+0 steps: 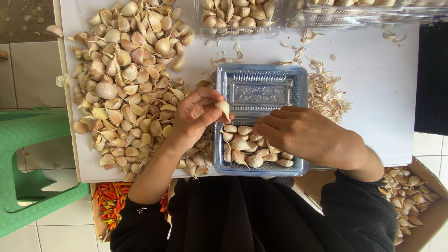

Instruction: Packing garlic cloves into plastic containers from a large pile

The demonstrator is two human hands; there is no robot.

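White table (373, 79), landmark throughout. Large heap of garlic cloves (126, 79) covers its left part. Blue-tinted clear plastic tray (260, 93) sits at the table's near edge, centre, lid open; its near half holds a layer of cloves. Two more clear containers (238, 18) of cloves at the table's far edge. Loose papery skins (326, 93) just right of the tray. Green plastic stool (32, 163) left of the table; red chillies (109, 198) below its near-left corner; cardboard box (415, 200) with cloves below its near-right corner.

Left hand (193, 119): fingertips pinching one garlic clove (223, 108) over the tray's left edge. Right hand (298, 133): fingers curled down onto cloves in the tray; grip cannot be told.
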